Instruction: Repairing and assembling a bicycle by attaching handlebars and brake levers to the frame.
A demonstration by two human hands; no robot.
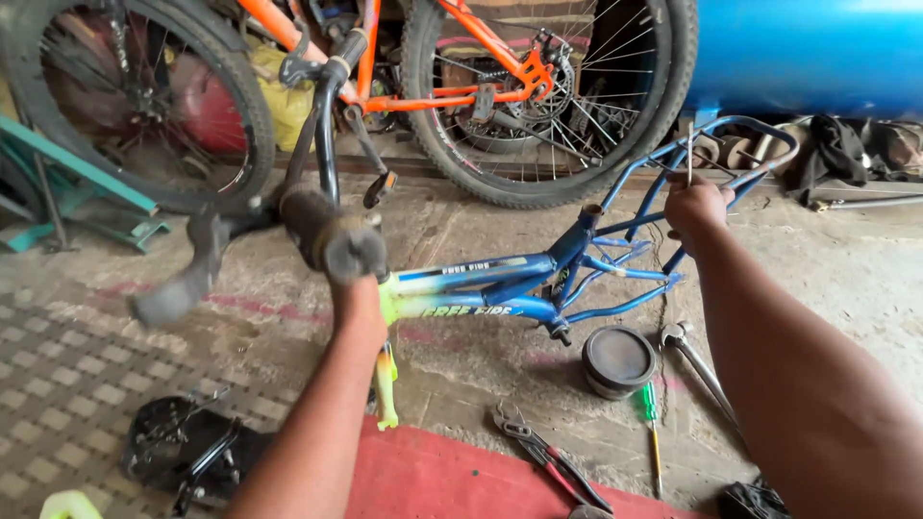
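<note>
The left hand (358,288) is closed in a full grip around the black handlebar (327,235), its fingers hidden behind the rubber end that points at the camera. The right hand (696,205) is closed on the rear rack of the blue bicycle frame (500,284), and a thin upright rod or spoke (689,152) rises from its fist. Held at both ends like this, the frame is propped off the floor (846,279) and kept from tipping, since it has no wheels to stand on. Its yellow-green fork (386,380) hangs down towards the red mat (433,476). Tools lie within reach below: pliers (548,459), a green-handled screwdriver (653,423), a wrench (694,360) and a round dark tin (618,360). An orange bicycle (481,58) leans behind. The far handlebar end is motion-blurred, the black parts at lower left are hard to identify, and whether the rod is held or merely fixed to the rack cannot be told.
</note>
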